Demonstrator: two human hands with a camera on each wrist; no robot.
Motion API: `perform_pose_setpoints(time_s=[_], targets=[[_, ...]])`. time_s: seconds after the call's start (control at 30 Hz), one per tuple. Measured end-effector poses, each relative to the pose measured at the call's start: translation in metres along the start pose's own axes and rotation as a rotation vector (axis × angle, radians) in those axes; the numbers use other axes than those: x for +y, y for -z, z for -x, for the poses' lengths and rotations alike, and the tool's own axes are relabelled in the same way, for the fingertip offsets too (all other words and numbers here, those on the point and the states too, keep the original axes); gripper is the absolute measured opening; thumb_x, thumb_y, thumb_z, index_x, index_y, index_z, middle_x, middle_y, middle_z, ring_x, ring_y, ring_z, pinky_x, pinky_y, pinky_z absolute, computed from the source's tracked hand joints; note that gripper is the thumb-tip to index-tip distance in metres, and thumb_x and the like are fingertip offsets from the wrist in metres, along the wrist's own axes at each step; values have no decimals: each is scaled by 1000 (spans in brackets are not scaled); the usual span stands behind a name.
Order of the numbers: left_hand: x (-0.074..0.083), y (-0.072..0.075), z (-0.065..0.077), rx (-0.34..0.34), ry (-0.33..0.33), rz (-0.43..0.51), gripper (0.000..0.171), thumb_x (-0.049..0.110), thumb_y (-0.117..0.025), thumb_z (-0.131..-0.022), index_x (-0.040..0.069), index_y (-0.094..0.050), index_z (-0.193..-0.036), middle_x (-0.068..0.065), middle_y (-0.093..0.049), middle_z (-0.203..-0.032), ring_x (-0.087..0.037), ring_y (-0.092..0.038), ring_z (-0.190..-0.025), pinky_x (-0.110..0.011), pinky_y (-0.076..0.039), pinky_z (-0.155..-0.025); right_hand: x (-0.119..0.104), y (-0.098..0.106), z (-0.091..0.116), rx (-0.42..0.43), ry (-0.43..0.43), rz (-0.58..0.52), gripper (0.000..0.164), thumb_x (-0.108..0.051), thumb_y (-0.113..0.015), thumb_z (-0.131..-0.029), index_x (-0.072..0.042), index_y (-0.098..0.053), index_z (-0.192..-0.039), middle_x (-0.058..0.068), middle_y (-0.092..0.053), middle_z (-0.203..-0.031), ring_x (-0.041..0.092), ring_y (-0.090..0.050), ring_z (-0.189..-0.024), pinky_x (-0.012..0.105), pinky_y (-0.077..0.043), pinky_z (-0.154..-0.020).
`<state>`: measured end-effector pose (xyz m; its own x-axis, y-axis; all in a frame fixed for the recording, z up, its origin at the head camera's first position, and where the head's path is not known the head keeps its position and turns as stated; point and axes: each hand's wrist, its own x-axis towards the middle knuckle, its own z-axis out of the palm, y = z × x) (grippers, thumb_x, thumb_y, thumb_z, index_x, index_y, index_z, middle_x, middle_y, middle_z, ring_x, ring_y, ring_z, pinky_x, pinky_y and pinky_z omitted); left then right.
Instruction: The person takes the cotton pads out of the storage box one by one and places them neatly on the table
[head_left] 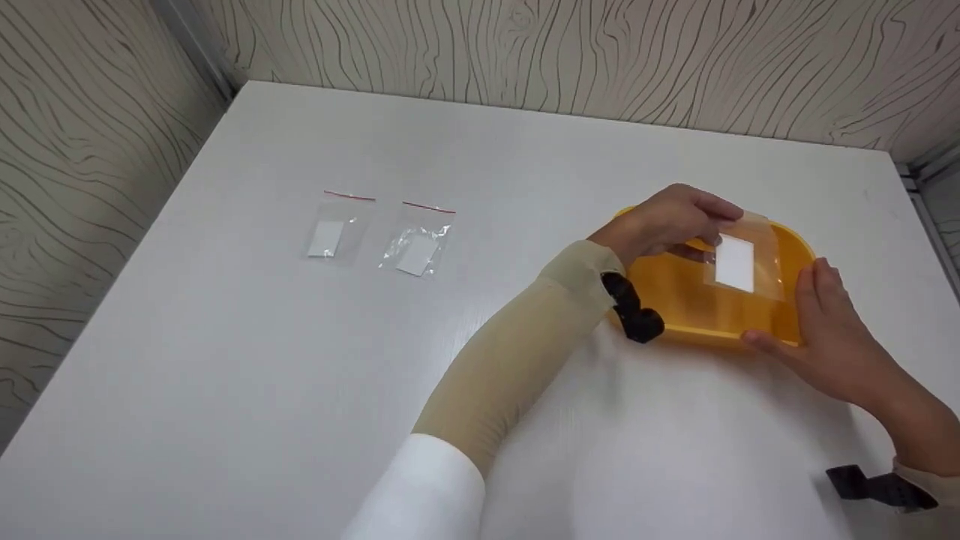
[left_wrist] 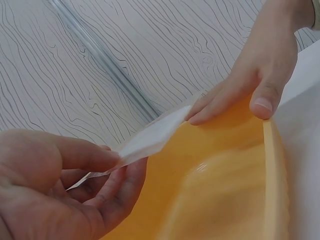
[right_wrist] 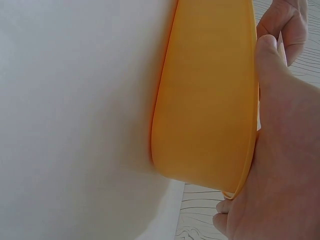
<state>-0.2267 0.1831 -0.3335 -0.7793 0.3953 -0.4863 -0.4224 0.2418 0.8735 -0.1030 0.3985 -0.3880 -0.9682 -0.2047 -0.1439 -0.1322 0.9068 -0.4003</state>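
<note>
A yellow plastic bin (head_left: 675, 300) stands at the right of the white table. My left hand (head_left: 667, 221) pinches a clear zip bag (head_left: 766, 259) holding a white card (head_left: 735, 264) and holds it over the bin. In the left wrist view, the thumb and fingers of my left hand (left_wrist: 75, 180) meet at the bag's near end. My right hand (head_left: 840, 337) rests on the bin's right front corner, thumb on the front rim and fairly straight fingers along the right end. The right wrist view shows the thumb (right_wrist: 270, 55) against the bin's rim.
Two more clear zip bags, a left one (head_left: 325, 238) and a right one (head_left: 418, 253), lie on the white table (head_left: 262, 360) left of the bin, each with a red strip and a white card. A wood-grain patterned wall (head_left: 480, 52) borders the table's far edge.
</note>
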Motion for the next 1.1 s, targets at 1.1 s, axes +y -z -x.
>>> perform_pose_setpoints(time_s=[1.1], targets=[[-2, 46, 15, -94, -62, 35, 38, -12, -66, -91, 16, -76, -116, 5, -68, -100, -18, -64, -89, -29, -62, -72, 4, 0, 0, -3, 7, -13, 120, -44, -71, -95, 11, 19, -152, 37, 19, -159, 62, 5, -144, 75, -6, -111]])
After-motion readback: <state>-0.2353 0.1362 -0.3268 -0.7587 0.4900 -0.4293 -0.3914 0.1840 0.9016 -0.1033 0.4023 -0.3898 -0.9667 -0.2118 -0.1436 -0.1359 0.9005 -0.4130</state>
